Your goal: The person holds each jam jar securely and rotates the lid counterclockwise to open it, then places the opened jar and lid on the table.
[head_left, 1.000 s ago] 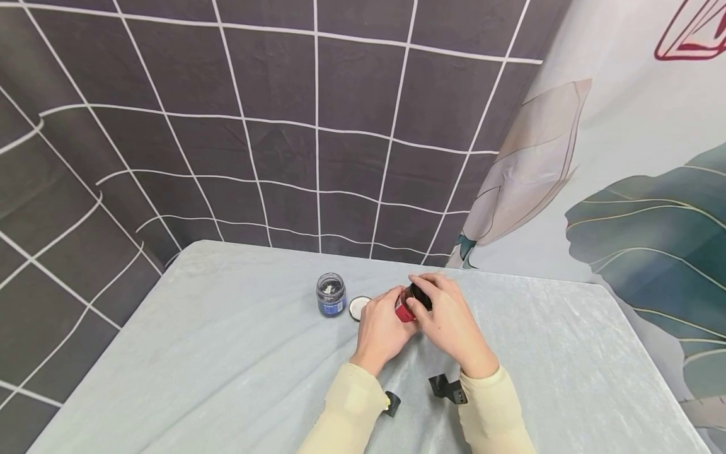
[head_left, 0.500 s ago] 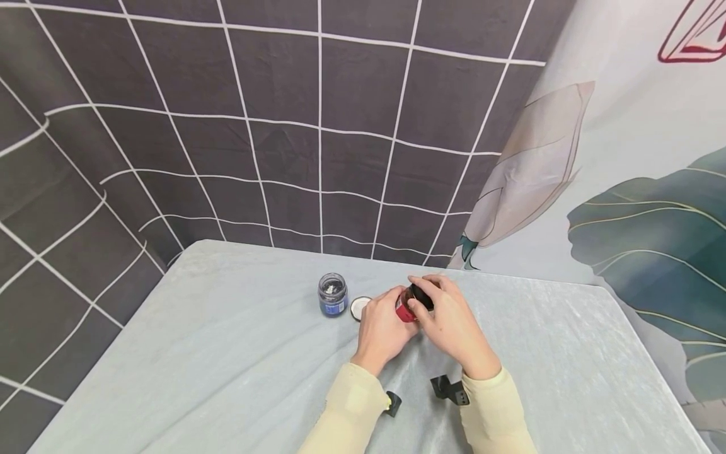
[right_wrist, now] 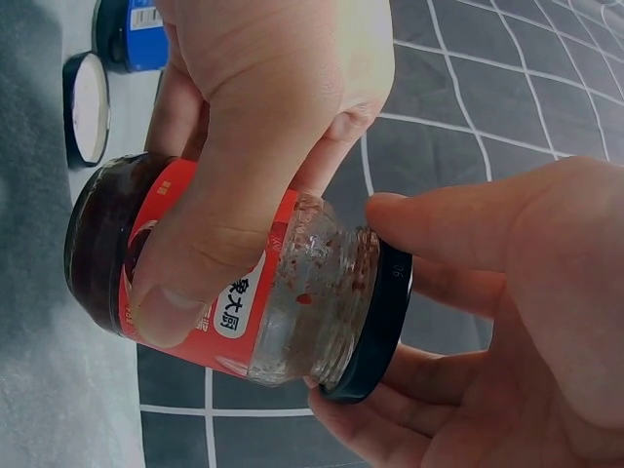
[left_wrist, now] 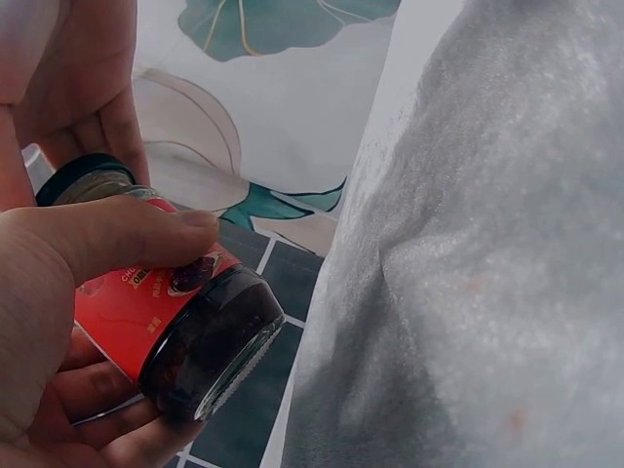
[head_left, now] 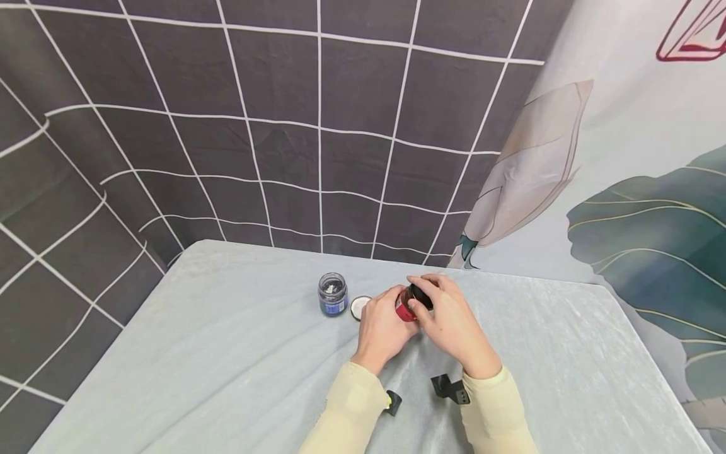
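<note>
A glass jar (right_wrist: 307, 302) with a red label and dark contents is held tilted above the table. My left hand (head_left: 384, 328) grips it round the label, thumb across the front in the left wrist view. At the jar's mouth sits a black lid (right_wrist: 375, 322), which the fingertips and thumb of my right hand (head_left: 454, 325) hold by the rim. Reddish bits cling inside the glass near the neck. To the left, a blue-labelled jar (head_left: 332, 296) stands upright without a lid. Beside it a round lid (head_left: 360, 308) lies with its white inside facing up.
A pale grey cloth (head_left: 238, 353) with soft folds covers the table. Behind it hangs a dark curtain (head_left: 272, 151) with white grid lines. A white curtain (head_left: 618, 126) with a leaf print hangs at the right.
</note>
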The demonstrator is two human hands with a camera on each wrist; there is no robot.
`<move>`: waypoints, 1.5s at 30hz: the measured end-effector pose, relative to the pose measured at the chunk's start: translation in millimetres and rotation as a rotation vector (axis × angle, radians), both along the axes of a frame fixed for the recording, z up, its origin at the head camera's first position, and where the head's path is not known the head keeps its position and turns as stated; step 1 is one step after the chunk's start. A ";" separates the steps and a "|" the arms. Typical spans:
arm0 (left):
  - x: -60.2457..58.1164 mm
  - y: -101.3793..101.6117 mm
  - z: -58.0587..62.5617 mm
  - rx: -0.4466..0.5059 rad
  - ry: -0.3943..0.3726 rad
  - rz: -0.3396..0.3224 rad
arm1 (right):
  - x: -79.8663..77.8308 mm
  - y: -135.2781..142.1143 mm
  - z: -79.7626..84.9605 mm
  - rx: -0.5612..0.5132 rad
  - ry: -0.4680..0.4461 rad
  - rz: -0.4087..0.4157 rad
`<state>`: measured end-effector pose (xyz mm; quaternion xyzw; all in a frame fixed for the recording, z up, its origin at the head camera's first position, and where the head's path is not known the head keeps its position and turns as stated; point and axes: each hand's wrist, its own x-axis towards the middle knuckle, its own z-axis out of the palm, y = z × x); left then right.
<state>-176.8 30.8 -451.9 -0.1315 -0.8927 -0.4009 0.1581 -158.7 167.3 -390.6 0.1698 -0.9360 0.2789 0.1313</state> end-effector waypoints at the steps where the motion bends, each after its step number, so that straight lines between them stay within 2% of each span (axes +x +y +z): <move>1: -0.1 0.1 0.2 0.000 0.000 0.000 | 0.2 0.0 0.1 0.000 -0.002 0.000; 30: -0.8 -0.9 0.6 0.014 -0.051 -0.002 | 0.0 0.7 -0.4 0.009 -0.008 0.032; 45: -1.2 -1.0 0.0 0.008 -0.038 -0.012 | 0.6 1.7 0.9 0.021 0.007 0.041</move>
